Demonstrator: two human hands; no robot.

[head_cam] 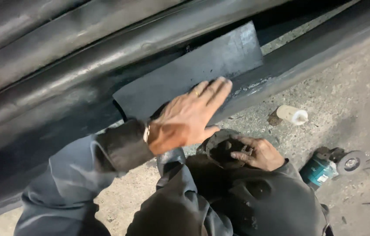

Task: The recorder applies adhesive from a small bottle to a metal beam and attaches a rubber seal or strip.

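Pressing flat against the grey metal plate (193,70), the left hand (189,118) lies palm down with fingers extended and close together, fingertips at the plate's lower edge. The plate leans on the long dark steel beam (62,100) running diagonally above the concrete floor (346,87). The right hand (257,153) rests on a dark round object (220,148) at the knee, fingers curled over its rim. A white plastic bottle (293,115) lies on the floor beside the beam; a teal angle grinder (331,166) lies nearer the floor's right edge.
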